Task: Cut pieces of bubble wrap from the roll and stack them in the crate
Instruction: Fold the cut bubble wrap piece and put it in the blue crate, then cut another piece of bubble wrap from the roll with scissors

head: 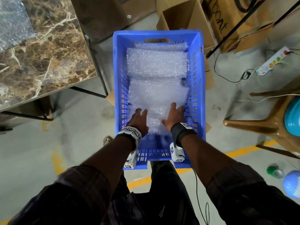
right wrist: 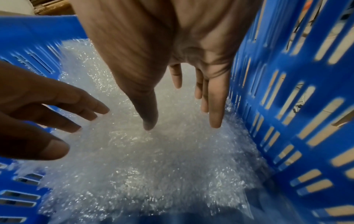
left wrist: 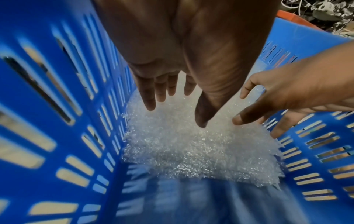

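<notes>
marble table [head: 40, 51], concrete floor [head: 78, 127], cardboard boxes [head: 181, 18]

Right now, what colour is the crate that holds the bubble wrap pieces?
Blue. The crate shows best in the head view.

We see the right hand [right wrist: 162, 50], fingers straight and spread, just over the bubble wrap piece [right wrist: 153, 159] inside the blue crate [right wrist: 287, 113]; the left hand [right wrist: 38, 115] reaches in beside it, fingers extended.

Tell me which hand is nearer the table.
Left. The left hand is in the crate on the table's side; the right hand is by the opposite wall.
</notes>
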{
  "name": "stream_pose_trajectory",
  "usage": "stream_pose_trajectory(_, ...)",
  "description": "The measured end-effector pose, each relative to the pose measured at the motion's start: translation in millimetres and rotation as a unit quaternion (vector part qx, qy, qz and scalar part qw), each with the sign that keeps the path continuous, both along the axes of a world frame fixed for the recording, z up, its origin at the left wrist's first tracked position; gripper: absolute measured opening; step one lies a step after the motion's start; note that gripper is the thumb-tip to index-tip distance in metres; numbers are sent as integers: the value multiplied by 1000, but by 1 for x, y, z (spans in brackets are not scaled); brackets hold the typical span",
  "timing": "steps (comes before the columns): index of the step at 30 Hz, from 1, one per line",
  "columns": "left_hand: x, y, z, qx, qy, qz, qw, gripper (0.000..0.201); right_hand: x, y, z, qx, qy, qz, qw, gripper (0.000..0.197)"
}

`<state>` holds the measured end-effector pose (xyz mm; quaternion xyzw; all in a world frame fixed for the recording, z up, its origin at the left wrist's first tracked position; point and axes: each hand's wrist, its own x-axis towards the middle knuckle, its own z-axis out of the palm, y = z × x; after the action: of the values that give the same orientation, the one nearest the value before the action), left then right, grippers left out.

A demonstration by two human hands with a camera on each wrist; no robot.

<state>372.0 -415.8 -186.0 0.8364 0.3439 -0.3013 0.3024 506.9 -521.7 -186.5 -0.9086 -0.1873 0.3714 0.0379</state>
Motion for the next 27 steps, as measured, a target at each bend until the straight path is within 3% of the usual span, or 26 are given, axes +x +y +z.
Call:
stream_pose_trajectory(7,-1,5,18,11,-30,40,999,70,1,-5,15,35,-27,9,999,70)
stream_pose_trajectory(15,-31,20,91,33,-158,112,981,55,-13,16,84,100,-32,99,990,65)
stream_pose_trajectory(20,-83,55,136,53,-161,130,977,49,-48,52,124,164,-22,115,980,60)
stream_pose_trajectory(27,-221,129,186,96,-163,208,960,18,-179,135,174,233,-15,200,951,42)
